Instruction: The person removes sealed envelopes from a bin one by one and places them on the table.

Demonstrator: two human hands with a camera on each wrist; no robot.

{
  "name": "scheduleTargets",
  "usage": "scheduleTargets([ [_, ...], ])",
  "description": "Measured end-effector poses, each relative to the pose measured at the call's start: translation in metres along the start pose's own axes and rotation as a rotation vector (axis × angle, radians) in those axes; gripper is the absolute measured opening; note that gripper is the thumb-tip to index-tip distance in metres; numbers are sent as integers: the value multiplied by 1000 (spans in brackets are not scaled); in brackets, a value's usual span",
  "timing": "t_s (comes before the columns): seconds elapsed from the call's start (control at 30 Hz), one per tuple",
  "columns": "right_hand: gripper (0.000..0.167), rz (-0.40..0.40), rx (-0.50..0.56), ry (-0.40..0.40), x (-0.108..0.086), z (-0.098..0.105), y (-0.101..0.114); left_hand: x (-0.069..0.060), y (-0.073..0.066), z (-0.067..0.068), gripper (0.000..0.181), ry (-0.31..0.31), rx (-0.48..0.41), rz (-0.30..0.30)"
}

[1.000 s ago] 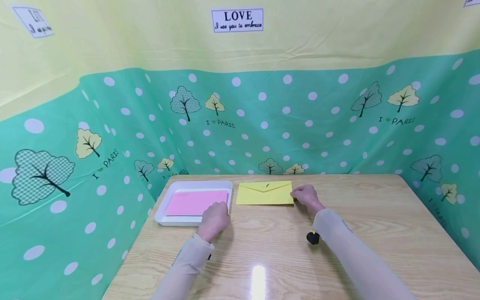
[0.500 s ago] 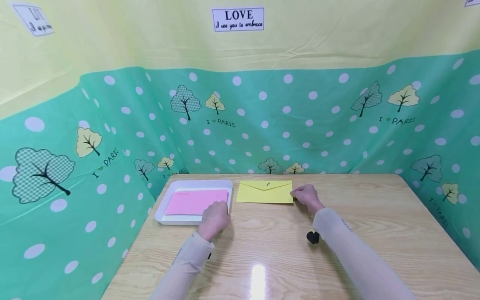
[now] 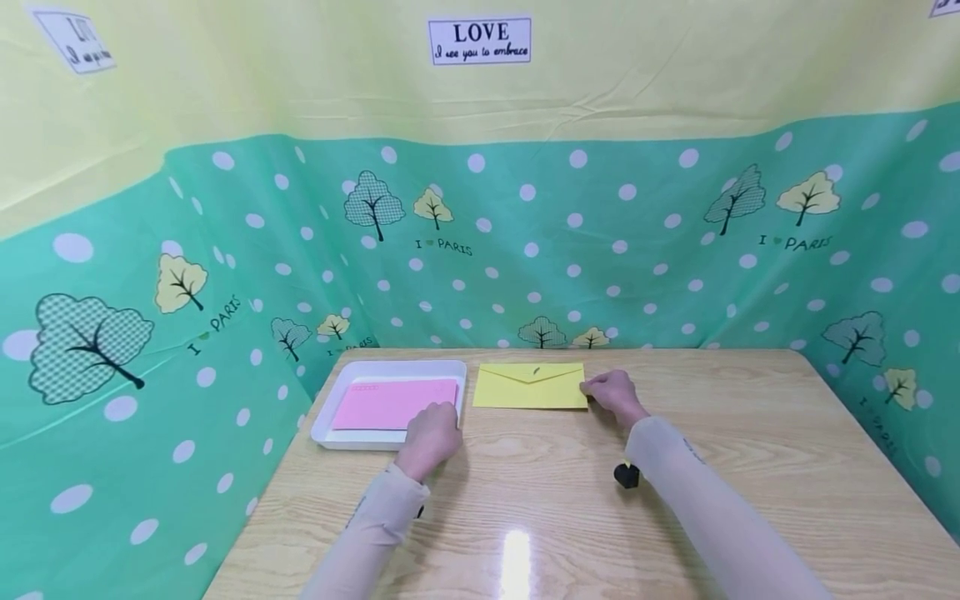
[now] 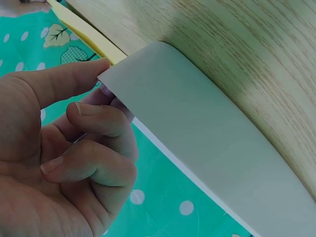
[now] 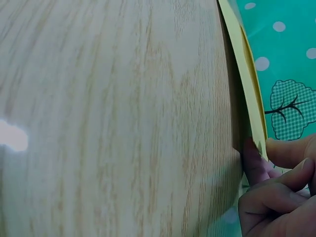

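My left hand [image 3: 432,435] pinches the near right corner of a white tray [image 3: 352,444]. In the left wrist view the thumb lies on the tray's rim, a fingertip sits behind it, and the other fingers curl loosely. A pink envelope [image 3: 390,404] with small printed boxes lies flat inside the tray. To its right is a yellow envelope [image 3: 528,393], flap side up, with a small dark mark on the flap. My right hand [image 3: 615,395] pinches this envelope's right edge between thumb and finger. In the right wrist view the yellow envelope [image 5: 248,84] appears slightly raised from the table.
The wooden table [image 3: 525,492] has a bright light reflection near its front. A small black object [image 3: 626,475] shows at the right wrist. Green and yellow patterned cloth [image 3: 480,250] stands behind and at both sides of the table.
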State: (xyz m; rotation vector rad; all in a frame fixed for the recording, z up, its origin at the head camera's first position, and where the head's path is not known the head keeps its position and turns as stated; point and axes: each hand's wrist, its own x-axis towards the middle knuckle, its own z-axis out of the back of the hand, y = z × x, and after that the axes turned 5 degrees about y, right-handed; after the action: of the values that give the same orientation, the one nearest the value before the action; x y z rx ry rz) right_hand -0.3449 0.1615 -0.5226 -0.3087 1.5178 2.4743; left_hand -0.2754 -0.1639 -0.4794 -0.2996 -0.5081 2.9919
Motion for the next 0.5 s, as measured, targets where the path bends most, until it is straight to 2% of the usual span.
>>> scheduleTargets([
  [0.5,38,8,-3,-6,-6,-1,4,-2,-1,0,16,-4,-8,-1],
])
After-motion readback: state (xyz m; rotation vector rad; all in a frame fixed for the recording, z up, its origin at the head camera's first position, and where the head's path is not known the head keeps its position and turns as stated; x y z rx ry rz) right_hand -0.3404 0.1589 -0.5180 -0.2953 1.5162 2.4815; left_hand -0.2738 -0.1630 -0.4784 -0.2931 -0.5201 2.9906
